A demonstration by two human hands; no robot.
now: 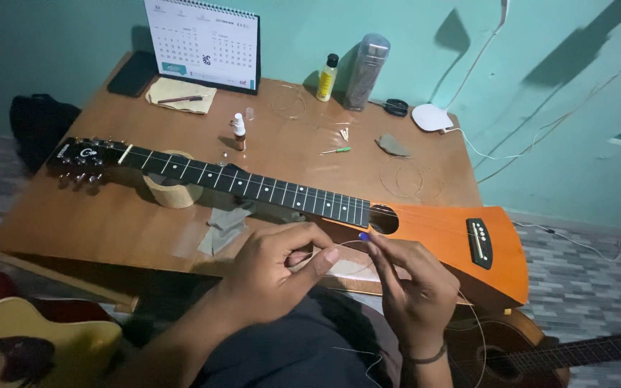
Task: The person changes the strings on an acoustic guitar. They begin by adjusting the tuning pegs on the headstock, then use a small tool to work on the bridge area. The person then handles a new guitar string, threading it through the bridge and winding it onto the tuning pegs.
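In the head view, the left hand (276,267) and right hand (412,286) pinch a thin guitar string (350,244) at six o'clock before the orange guitar (461,244), while a yellow bottle (327,77) and steel flask (365,72), contents unseen, stand at twelve o'clock.

Both hands pinch a thin guitar string (346,248): left hand (271,269) at seven o'clock of the orange travel guitar's (425,230) soundhole, right hand (415,287) at five.
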